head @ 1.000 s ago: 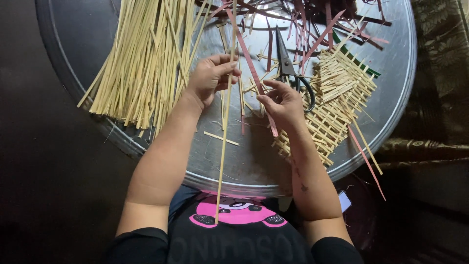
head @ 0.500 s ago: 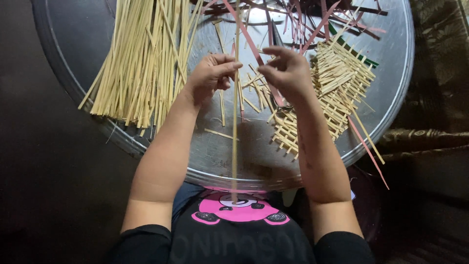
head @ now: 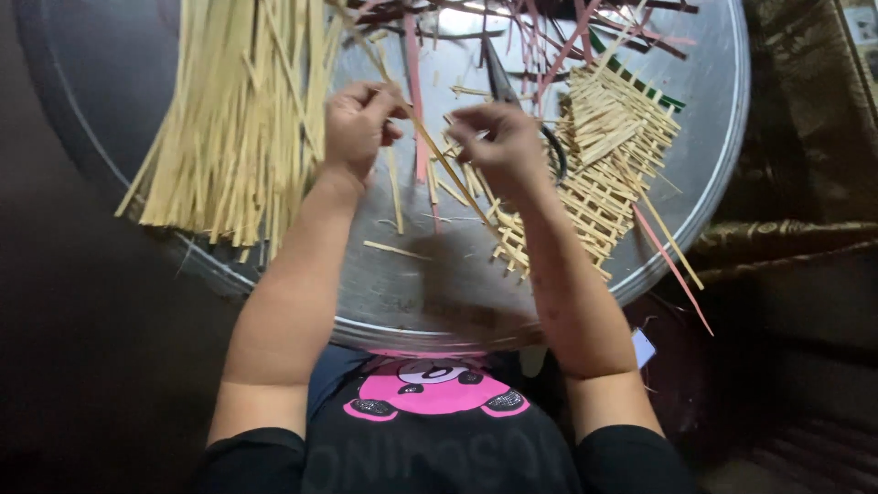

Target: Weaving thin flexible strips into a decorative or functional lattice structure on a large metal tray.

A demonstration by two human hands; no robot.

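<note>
Left hand (head: 358, 123) pinches a pale bamboo strip (head: 437, 155) running diagonally toward the right hand (head: 498, 146), whose curled fingers hover just above it.

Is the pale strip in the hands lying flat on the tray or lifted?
Lifted: the left hand pinches the pale strip, slanting above the tray.

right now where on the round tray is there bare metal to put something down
Bare metal shows along the near rim of the round tray, between the forearms, with one loose strip on it. The left is covered by the pale strip bundle, the right by the woven mat, the far side by pink strips and scissors.
</note>
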